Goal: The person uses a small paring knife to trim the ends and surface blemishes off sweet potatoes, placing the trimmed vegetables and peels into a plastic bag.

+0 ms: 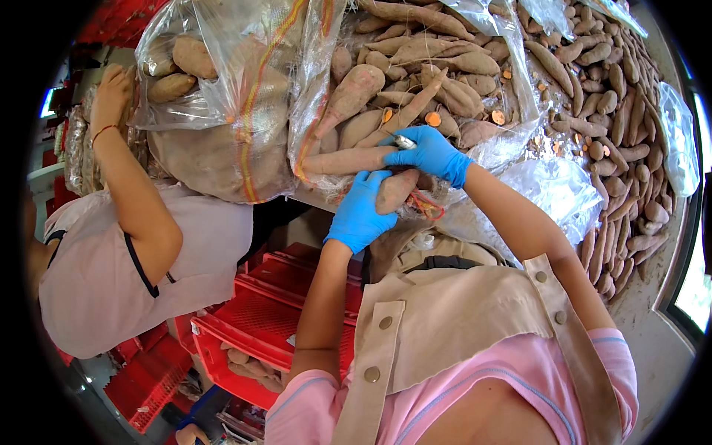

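Note:
My left hand (360,214), in a blue glove, is closed around a stubby sweet potato (396,192) near the table's front edge. Also gloved in blue, my right hand (431,154) grips a small metal tool (405,142), perhaps a knife, mostly hidden by the fingers. The right fingertips meet the end of a long sweet potato (346,161). Behind both hands spreads an open plastic sack (308,111) full of sweet potatoes (409,105). Orange cut pieces (433,118) lie among them.
A filled woven sack (214,150) stands at left, beside a co-worker's arm (133,178). Many loose sweet potatoes (628,156) cover the right side. Clear plastic (556,192) lies by my right forearm. Red crates (245,356), one holding sweet potatoes, stand below left.

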`<state>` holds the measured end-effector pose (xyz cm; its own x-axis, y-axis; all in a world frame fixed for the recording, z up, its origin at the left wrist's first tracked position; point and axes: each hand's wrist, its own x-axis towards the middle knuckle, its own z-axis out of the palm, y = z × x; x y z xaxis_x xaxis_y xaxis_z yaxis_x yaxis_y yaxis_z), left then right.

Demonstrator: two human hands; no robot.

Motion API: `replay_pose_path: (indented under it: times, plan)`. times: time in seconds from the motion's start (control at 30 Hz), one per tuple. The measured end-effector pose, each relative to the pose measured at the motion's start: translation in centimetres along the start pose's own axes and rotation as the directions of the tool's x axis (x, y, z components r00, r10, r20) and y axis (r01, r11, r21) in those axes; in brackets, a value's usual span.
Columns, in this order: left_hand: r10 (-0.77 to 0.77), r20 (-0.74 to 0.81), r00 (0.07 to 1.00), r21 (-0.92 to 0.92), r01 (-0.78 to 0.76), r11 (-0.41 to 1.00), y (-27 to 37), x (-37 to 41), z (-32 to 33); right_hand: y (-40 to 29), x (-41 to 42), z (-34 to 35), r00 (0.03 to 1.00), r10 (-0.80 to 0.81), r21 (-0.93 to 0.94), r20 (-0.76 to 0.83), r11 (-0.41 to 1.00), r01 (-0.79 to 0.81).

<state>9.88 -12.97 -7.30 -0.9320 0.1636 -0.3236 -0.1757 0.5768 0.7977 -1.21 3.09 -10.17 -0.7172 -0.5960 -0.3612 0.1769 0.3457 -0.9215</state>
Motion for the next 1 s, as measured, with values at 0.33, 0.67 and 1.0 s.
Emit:
replay_pose_path:
  times: [0.33, 0.67, 1.0]
  plan:
    - [0.111, -0.357, 0.927, 0.197, -0.041, 0.98, 2.1, 0.4, -3.2, -5.2, -6.6, -6.2, 0.932, 0.144, 0.385, -0.332, 0.923, -0.006]
    - [0.746, -0.082, 0.661, 0.642, -0.538, 0.547, 14.4, 5.0, -2.0, -8.8, -14.1, -9.7, 0.895, 0.09, 0.195, -0.438, 0.981, -0.003]
    - [0.374, -0.034, 0.927, 0.07, -0.371, 0.926, 14.6, 4.9, 1.3, -7.1, -18.5, -7.8, 0.768, -0.429, -0.326, -0.475, 0.897, 0.299]
